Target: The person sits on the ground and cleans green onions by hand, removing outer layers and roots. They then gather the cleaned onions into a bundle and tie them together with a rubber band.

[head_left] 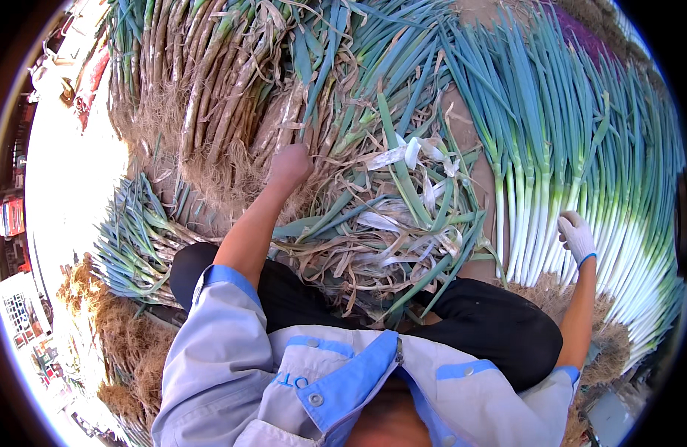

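My bare left hand point(291, 164) is closed in a fist at the lower end of a soil-stained green onion point(290, 112), at the edge of the unpeeled pile; the back of the hand hides the fingers. To the right, my right hand point(577, 235) wears a pale glove and has its fingers curled. It rests over a wide row of cleaned green onions point(533, 201) with white stems and long green leaves. Whether a stem lies within those fingers is hidden. Between my hands spreads a heap of stripped leaves and dry skins point(388, 231).
More unpeeled green onions point(202, 82) with shaggy roots lie at the far left. A smaller green bunch point(134, 238) is beside my left knee, with root-covered bundles point(127, 335) nearer. My bent knees point(500, 320) border the leaf heap. A purple cloth point(582, 33) shows at the far right.
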A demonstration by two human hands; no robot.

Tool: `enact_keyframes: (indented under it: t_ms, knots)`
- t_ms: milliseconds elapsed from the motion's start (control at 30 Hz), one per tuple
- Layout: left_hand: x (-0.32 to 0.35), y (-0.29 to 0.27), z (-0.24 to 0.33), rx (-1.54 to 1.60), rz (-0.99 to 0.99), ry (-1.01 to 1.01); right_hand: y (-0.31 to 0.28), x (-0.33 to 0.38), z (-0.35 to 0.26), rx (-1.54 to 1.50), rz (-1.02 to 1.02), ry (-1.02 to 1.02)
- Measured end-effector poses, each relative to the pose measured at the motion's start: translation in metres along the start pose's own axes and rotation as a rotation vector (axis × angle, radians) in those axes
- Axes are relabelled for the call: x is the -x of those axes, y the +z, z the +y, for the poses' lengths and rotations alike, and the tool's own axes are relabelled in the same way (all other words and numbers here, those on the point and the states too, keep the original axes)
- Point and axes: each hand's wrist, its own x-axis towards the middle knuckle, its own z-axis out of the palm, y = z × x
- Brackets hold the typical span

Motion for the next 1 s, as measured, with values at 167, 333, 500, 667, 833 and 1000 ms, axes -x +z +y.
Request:
enact_keyframes:
  t_ms: [167, 333, 500, 667, 833, 1000]
  knots:
    - [0.004, 0.001, 0.029, 0.008, -0.028, -0.010, -0.021, 0.026, -0.080, 0.454, 0.069, -0.412]
    - [-0.007, -0.013, -0.022, 0.004, -0.075, -0.002, 0.003, 0.031, -0.169, 0.601, -0.042, -0.539]
    - [0.003, -0.088, -0.015, 0.319, -0.210, 0.126, 0.029, 0.062, -0.226, 0.643, -0.111, -0.660]
    - [0.063, -0.151, 0.013, 0.511, -0.253, 0.208, 0.122, 0.060, -0.287, 0.506, -0.190, -0.838]
    - [0.113, -0.172, 0.023, 0.547, -0.214, 0.241, 0.207, 0.137, -0.336, -0.321, -0.450, -0.486]
    - [0.155, -0.167, 0.062, 0.547, -0.152, 0.324, 0.319, 0.102, -0.340, -1.047, -0.562, -0.332]
